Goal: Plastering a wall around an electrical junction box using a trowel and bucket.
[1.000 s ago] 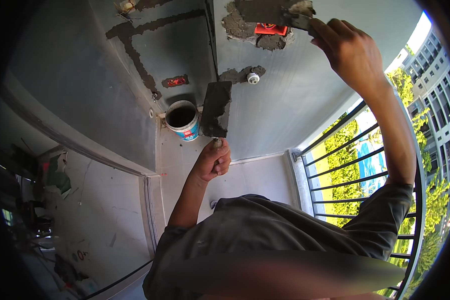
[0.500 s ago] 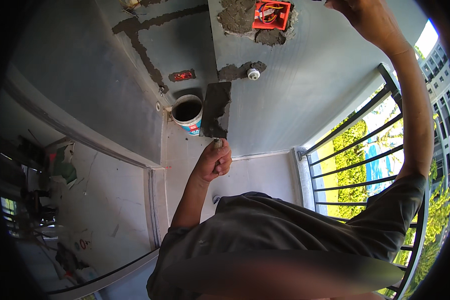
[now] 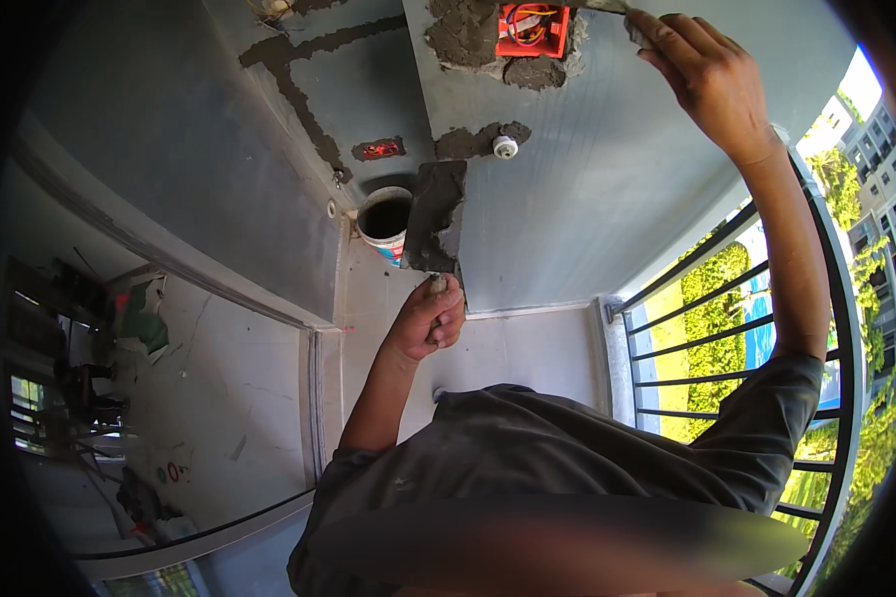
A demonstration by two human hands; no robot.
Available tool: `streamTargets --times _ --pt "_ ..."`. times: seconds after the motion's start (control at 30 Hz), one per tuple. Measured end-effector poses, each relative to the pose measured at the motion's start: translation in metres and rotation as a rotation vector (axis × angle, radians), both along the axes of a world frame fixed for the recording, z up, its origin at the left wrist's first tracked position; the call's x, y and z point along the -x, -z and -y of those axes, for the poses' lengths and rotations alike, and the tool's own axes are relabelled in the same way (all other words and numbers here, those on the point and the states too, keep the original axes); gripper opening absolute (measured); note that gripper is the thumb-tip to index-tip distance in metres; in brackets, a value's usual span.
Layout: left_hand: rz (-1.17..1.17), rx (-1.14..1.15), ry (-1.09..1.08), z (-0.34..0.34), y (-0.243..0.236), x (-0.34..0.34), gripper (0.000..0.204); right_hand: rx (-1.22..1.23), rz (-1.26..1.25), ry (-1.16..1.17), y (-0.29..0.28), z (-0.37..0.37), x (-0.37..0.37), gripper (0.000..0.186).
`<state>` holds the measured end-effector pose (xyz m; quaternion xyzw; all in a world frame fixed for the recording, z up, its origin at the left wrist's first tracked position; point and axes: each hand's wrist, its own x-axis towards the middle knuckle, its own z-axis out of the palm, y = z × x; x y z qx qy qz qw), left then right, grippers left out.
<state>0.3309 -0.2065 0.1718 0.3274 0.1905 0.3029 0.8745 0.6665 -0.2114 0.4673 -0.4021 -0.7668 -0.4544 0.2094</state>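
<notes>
My left hand (image 3: 430, 320) is closed round the handle of a flat rectangular plastering trowel (image 3: 435, 214), its blade smeared with wet grey mortar. Up at the top right, my right hand (image 3: 712, 80) grips a small trowel (image 3: 607, 6) by its handle. The small trowel's thin blade reaches left along the top edge of the picture, over an orange electrical box (image 3: 559, 35) set in the wall. Part of that blade lies outside the view. Coloured wires show inside the box, and rough mortar (image 3: 460, 38) surrounds it.
A bucket (image 3: 385, 214) stands on the floor behind the plastering trowel. A white pipe fitting (image 3: 505, 147) juts from the wall, and a smaller red box (image 3: 380, 149) sits further left. Black railing bars (image 3: 702, 338) run along the right. A door frame (image 3: 311, 398) borders the littered room at left.
My right hand has come down and further into view, and the small trowel's blade now shows above the orange box. My left hand still holds the plastering trowel in nearly the same place.
</notes>
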Motion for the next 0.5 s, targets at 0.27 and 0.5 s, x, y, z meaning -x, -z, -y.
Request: streamTargets --times 0.27,0.5 --pt "-0.019 0.007 -0.009 0.003 0.000 0.003 0.016 0.028 -0.058 0.083 -0.008 -0.008 -0.003 0.025" --pt "-0.032 -0.002 -0.033 0.006 0.003 0.008 0.014 0.020 -0.259 0.075 0.007 0.000 -0.004 0.027"
